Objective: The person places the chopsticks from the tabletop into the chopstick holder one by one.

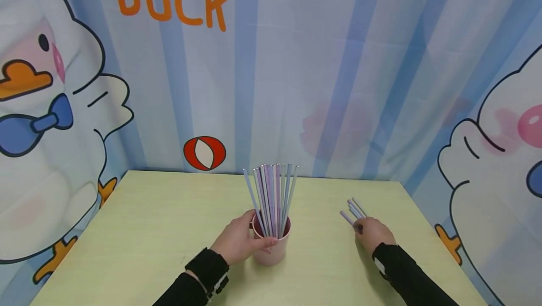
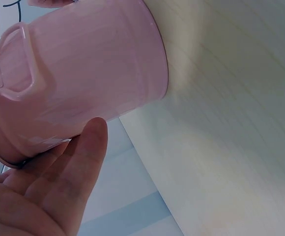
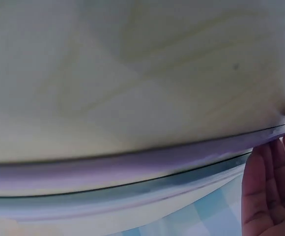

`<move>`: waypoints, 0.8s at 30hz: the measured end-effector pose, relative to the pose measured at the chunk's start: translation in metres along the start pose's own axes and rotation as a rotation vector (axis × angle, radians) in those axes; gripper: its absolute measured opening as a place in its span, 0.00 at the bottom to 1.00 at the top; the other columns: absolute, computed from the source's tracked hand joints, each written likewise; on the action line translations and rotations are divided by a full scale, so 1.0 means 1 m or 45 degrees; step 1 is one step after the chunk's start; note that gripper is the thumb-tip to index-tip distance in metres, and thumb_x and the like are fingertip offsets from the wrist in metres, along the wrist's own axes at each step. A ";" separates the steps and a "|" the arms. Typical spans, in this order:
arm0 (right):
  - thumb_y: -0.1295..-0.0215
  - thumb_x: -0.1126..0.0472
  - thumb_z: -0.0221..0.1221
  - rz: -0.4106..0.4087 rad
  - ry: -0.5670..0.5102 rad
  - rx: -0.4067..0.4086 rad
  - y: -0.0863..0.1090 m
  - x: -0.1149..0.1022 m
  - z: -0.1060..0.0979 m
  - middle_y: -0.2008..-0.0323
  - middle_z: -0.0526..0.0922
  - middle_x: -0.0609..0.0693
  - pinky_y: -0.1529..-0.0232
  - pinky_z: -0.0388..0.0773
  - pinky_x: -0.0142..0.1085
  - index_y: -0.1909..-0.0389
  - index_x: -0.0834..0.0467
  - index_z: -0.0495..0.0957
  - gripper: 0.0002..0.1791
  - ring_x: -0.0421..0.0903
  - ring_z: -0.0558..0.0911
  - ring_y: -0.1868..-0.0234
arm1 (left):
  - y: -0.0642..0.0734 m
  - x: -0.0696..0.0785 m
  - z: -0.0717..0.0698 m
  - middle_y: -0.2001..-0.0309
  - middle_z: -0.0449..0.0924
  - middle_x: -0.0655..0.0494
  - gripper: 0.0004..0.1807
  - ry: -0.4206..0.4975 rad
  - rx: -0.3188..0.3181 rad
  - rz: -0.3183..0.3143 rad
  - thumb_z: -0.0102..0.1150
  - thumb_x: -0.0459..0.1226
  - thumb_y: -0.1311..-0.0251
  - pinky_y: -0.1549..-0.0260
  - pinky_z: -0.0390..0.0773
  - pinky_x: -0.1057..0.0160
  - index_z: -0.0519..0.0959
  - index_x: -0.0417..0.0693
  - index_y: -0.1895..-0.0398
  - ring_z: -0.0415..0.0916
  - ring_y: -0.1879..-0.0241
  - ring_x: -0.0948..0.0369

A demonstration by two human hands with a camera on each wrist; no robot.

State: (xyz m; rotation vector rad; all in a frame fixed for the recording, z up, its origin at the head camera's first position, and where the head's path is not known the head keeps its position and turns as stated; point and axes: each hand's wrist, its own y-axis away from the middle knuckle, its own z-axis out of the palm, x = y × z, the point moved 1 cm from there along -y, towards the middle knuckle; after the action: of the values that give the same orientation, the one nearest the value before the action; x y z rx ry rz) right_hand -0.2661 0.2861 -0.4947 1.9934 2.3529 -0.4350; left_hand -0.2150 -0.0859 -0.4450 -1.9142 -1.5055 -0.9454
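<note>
A pink cup (image 1: 271, 253) stands upright on the table, with a tall bundle of purple, pink and silvery-blue straws (image 1: 274, 197) rising out of it. My left hand (image 1: 237, 241) holds the cup from the left, thumb across its near side and fingers behind the rim. In the left wrist view, the fingers (image 2: 91, 147) lie against the side of the pink cup (image 2: 88, 64), whose looped handle shows. To the right, my right hand (image 1: 374, 233) pinches several loose straws (image 1: 357, 208). The right wrist view shows purple and bluish straws (image 3: 108, 169) extending from the fingertips.
The pale yellow table (image 1: 169, 207) reaches back to a blue-and-white striped curtain (image 1: 279, 84) printed with cartoon ducks and lettering. Further curtain panels rise along the left and right sides.
</note>
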 end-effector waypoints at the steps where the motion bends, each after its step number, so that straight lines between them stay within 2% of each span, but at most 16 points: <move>1: 0.41 0.66 0.65 0.000 -0.003 -0.005 0.000 -0.001 0.000 0.70 0.83 0.53 0.64 0.80 0.49 0.64 0.59 0.85 0.05 0.51 0.81 0.69 | 0.000 0.000 0.000 0.40 0.76 0.50 0.53 0.001 0.000 0.002 0.68 0.65 0.61 0.43 0.71 0.38 0.66 0.49 0.31 0.73 0.45 0.50; 8: 0.43 0.70 0.65 -0.013 -0.048 -0.050 0.000 -0.008 -0.004 0.70 0.84 0.54 0.66 0.80 0.49 0.58 0.63 0.83 0.11 0.52 0.82 0.69 | 0.000 0.000 0.000 0.40 0.76 0.50 0.52 0.005 -0.004 0.009 0.68 0.64 0.60 0.43 0.71 0.38 0.66 0.49 0.31 0.73 0.45 0.50; 14: 0.42 0.71 0.63 -0.027 -0.053 -0.071 -0.003 -0.014 -0.009 0.70 0.81 0.51 0.71 0.76 0.44 0.53 0.63 0.82 0.14 0.48 0.78 0.71 | -0.001 -0.001 0.000 0.40 0.76 0.50 0.52 0.007 -0.003 0.020 0.69 0.64 0.60 0.43 0.71 0.38 0.67 0.48 0.32 0.73 0.45 0.51; 19: 0.42 0.71 0.61 -0.040 -0.140 -0.033 -0.008 -0.028 -0.026 0.68 0.79 0.51 0.74 0.70 0.39 0.47 0.64 0.79 0.20 0.46 0.74 0.73 | -0.001 -0.002 0.000 0.40 0.76 0.50 0.52 0.005 0.000 0.027 0.69 0.64 0.60 0.43 0.71 0.39 0.67 0.48 0.32 0.74 0.46 0.51; 24: 0.40 0.70 0.59 -0.051 -0.295 -0.008 -0.015 -0.047 -0.049 0.65 0.79 0.54 0.71 0.75 0.41 0.42 0.66 0.75 0.23 0.48 0.77 0.69 | -0.001 -0.002 0.000 0.40 0.77 0.50 0.52 0.000 0.001 0.039 0.69 0.64 0.60 0.43 0.71 0.39 0.67 0.48 0.32 0.74 0.46 0.52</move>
State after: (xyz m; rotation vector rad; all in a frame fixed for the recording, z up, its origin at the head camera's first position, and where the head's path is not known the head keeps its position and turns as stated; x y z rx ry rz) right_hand -0.2649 0.2497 -0.4354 1.7865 2.2517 -0.6221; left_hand -0.2160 -0.0870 -0.4467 -1.9311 -1.4719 -0.9310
